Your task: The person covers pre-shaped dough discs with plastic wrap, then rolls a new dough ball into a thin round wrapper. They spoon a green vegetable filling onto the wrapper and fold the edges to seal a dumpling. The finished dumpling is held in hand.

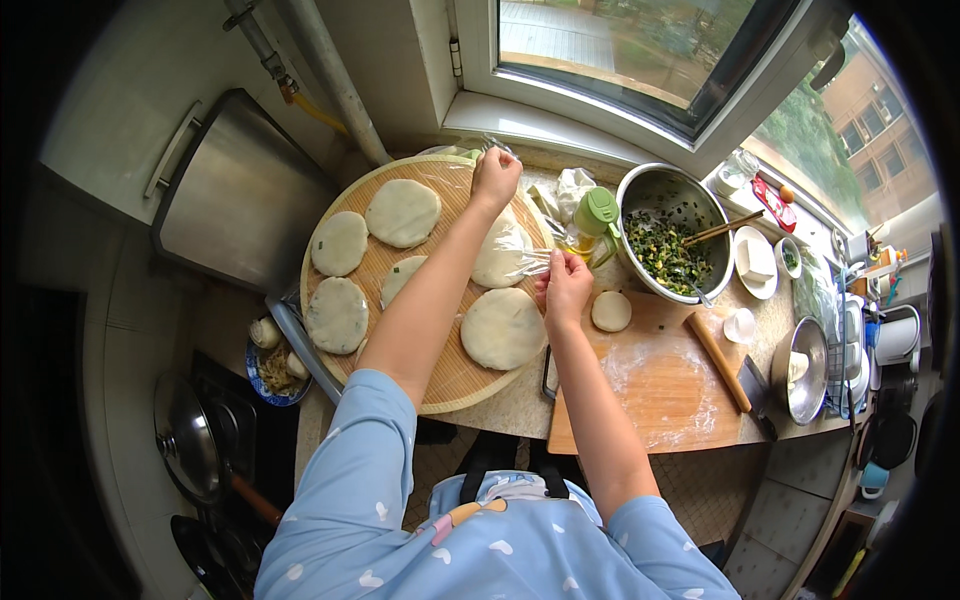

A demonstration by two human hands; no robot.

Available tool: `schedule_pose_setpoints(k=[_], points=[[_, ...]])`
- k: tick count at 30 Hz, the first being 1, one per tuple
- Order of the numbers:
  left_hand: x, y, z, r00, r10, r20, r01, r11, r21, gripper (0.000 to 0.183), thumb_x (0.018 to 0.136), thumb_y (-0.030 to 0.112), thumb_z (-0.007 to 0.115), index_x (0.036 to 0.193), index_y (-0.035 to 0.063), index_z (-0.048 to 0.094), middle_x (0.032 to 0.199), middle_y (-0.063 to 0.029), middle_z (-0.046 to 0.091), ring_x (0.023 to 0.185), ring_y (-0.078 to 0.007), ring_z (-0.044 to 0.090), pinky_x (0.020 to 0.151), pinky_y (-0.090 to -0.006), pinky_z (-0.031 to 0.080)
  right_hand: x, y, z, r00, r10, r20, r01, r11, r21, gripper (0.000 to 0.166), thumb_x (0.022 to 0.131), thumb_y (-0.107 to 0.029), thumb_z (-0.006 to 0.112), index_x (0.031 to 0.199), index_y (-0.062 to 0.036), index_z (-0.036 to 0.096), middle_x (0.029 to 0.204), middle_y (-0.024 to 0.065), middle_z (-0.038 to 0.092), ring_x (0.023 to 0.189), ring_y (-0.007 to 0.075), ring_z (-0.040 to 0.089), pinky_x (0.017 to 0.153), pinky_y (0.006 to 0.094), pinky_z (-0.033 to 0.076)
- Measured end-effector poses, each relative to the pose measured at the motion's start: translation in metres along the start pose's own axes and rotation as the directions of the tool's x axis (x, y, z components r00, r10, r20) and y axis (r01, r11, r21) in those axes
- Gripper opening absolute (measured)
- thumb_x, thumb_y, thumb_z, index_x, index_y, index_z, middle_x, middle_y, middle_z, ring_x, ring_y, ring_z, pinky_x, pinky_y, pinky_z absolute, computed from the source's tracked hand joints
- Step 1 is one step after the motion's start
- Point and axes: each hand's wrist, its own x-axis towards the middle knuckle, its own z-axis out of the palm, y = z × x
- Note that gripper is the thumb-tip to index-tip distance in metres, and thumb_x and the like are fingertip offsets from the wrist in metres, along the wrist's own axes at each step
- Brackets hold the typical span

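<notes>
My left hand (496, 180) pinches one end of a clear plastic film at the top of a round woven tray (405, 401). Lower right, at the tray's right edge, my right hand (566, 289) grips another part of the clear plastic film (517, 251), which spreads over a flat round dough cake (491, 262). Other filled dough cakes lie about the tray, among them one at upper left (403, 213) and one at lower right (503, 329); my left forearm partly hides one in the middle. Green specks show in some cakes.
Right of the tray are a green-lidded oil jug (598, 212), a steel bowl of chopped green filling (667, 251) with chopsticks, and a floured wooden board (645, 375) bearing a small dough round (611, 311), a rolling pin (718, 362) and a cleaver (756, 390). A lidded pan (187, 442) stands left.
</notes>
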Motion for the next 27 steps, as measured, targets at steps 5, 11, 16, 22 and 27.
schedule_pose_setpoints(k=[5,11,16,22,27], points=[[-0.005,-0.006,-0.002,0.984,-0.044,0.172,0.06,0.995,-0.084,0.019,0.078,0.02,0.062,0.085,0.0022,0.059,0.085,-0.0105,0.064,0.08,-0.0201,0.06,0.075,-0.0314,0.047,0.016,0.009,-0.017,1.0,0.008,-0.018,-0.011,0.99,-0.138,0.017,0.088,-0.015,0.06,0.085,0.0016,0.058,0.058,0.0037,0.057,0.041,0.0075,0.049,0.037,0.0213,0.038],[-0.007,0.003,-0.036,0.992,0.127,-0.019,-0.124,0.987,0.104,0.016,0.086,0.016,0.056,0.094,0.0051,0.064,0.089,-0.0108,0.067,0.079,-0.0225,0.064,0.073,-0.032,0.049,0.034,0.03,-0.029,0.97,-0.238,-0.06,0.192,0.889,-0.416,0.021,0.081,-0.018,0.065,0.078,0.0021,0.062,0.059,0.0076,0.06,0.052,0.0144,0.055,0.053,0.0309,0.045],[0.005,-0.031,-0.105,0.984,0.145,-0.107,-0.012,0.649,0.76,0.023,0.083,0.031,0.059,0.096,0.0143,0.067,0.108,-0.0046,0.059,0.109,-0.028,0.046,0.093,-0.0427,0.039,0.024,0.02,-0.026,0.974,-0.219,-0.064,0.161,0.858,-0.488,0.021,0.078,-0.019,0.067,0.079,0.0017,0.063,0.059,0.009,0.06,0.055,0.0173,0.056,0.059,0.0328,0.045],[0.014,-0.029,-0.118,1.0,0.003,-0.021,0.016,0.553,0.833,0.023,0.077,0.033,0.068,0.092,0.0149,0.068,0.108,-0.0032,0.058,0.112,-0.0271,0.044,0.093,-0.0443,0.037,0.022,0.024,-0.032,0.972,-0.235,-0.025,0.193,0.85,-0.49,0.021,0.078,-0.02,0.067,0.08,0.0004,0.064,0.058,0.0075,0.057,0.053,0.0175,0.054,0.057,0.0323,0.045],[0.024,-0.046,-0.125,0.999,0.002,-0.034,0.024,0.659,0.752,0.02,0.077,0.031,0.069,0.083,0.0126,0.065,0.102,-0.0045,0.062,0.107,-0.0269,0.047,0.092,-0.0443,0.038,0.018,0.022,-0.031,0.962,-0.274,0.011,0.239,0.817,-0.525,0.02,0.079,-0.021,0.067,0.082,-0.0014,0.064,0.057,0.0073,0.056,0.052,0.0192,0.053,0.056,0.0334,0.044]])
